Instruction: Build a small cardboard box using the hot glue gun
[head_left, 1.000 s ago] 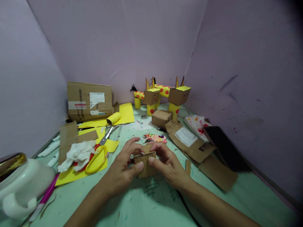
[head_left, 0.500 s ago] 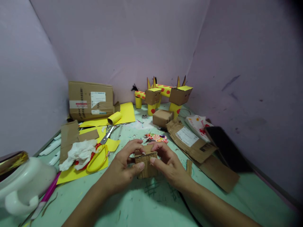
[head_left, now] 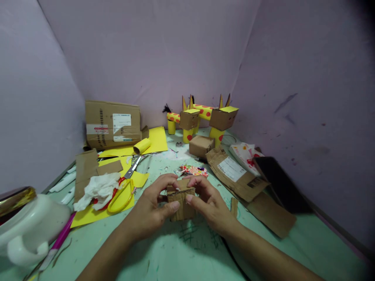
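A small cardboard box (head_left: 184,208) is held between both hands at the front middle of the table. My left hand (head_left: 156,203) grips its left side, thumb on the near face and fingers over the top. On the right side, my right hand (head_left: 209,201) pinches the box with its thumb on the near face and fingers at the upper edge. The fingers partly cover the top and sides. Just beyond the hands lies a crumpled patterned wrapper (head_left: 193,170).
Two cardboard-headed, spotted yellow animals (head_left: 189,120) stand at the back, near another small box (head_left: 201,146). Leftward are scissors (head_left: 132,168), crumpled tissue (head_left: 99,189), yellow paper (head_left: 159,140), a large carton (head_left: 108,125) and a white mug (head_left: 43,218). Cardboard pieces (head_left: 234,171) and a dark tablet-like object (head_left: 281,183) lie right.
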`<action>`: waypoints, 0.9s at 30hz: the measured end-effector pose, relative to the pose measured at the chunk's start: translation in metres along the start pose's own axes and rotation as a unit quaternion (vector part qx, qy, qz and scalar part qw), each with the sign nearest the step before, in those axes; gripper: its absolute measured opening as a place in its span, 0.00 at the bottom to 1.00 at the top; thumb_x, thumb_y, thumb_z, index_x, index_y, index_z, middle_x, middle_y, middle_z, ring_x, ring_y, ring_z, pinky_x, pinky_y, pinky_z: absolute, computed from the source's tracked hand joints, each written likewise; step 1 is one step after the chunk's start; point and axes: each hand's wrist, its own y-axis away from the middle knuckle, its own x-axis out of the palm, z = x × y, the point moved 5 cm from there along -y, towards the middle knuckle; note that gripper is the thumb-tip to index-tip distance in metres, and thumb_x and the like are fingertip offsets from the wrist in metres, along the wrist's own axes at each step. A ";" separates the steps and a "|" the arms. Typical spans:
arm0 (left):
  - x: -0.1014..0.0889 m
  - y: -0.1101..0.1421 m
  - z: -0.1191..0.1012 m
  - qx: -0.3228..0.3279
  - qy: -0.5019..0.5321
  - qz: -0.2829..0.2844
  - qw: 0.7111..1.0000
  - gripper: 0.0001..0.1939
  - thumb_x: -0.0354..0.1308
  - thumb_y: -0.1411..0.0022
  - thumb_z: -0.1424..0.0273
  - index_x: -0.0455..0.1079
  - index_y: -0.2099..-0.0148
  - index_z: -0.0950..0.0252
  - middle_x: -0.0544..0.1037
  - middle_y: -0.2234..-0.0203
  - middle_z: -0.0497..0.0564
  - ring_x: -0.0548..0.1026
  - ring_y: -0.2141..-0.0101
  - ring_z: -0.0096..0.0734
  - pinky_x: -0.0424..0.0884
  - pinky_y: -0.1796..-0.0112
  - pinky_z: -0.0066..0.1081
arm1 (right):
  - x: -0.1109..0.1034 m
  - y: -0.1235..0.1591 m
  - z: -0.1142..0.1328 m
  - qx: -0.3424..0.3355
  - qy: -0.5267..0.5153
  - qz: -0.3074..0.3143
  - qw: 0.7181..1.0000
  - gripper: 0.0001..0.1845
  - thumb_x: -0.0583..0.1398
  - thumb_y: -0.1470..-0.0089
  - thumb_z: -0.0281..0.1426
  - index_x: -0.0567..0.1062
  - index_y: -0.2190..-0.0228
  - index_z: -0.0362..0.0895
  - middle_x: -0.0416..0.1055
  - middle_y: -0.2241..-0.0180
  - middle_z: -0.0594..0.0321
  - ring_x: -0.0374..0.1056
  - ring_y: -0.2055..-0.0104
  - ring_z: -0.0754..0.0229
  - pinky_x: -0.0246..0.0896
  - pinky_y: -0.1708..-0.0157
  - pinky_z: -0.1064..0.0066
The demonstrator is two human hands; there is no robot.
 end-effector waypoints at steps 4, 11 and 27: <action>0.001 -0.001 -0.002 -0.009 0.007 -0.012 1.000 0.09 0.59 0.45 0.70 0.66 0.60 0.59 0.66 0.46 0.53 0.67 0.48 0.41 0.70 0.57 0.33 | -0.001 0.000 -0.001 0.018 -0.015 -0.004 1.000 0.10 0.60 0.52 0.31 0.64 0.68 0.48 0.63 0.64 0.64 0.63 0.61 0.57 0.57 0.62 0.66; 0.002 -0.001 -0.002 -0.006 0.001 -0.050 0.999 0.08 0.57 0.42 0.69 0.64 0.59 0.59 0.60 0.42 0.54 0.66 0.44 0.43 0.70 0.59 0.32 | -0.005 -0.001 -0.003 0.055 -0.058 -0.021 0.997 0.12 0.61 0.52 0.33 0.63 0.66 0.49 0.64 0.66 0.67 0.61 0.65 0.59 0.57 0.65 0.68; 0.000 0.000 0.000 -0.008 0.017 -0.049 0.999 0.07 0.59 0.42 0.67 0.64 0.62 0.60 0.62 0.43 0.55 0.66 0.46 0.46 0.69 0.57 0.35 | -0.002 0.000 0.002 0.038 -0.029 -0.031 0.998 0.12 0.62 0.53 0.34 0.64 0.68 0.48 0.66 0.62 0.63 0.65 0.61 0.56 0.60 0.64 0.67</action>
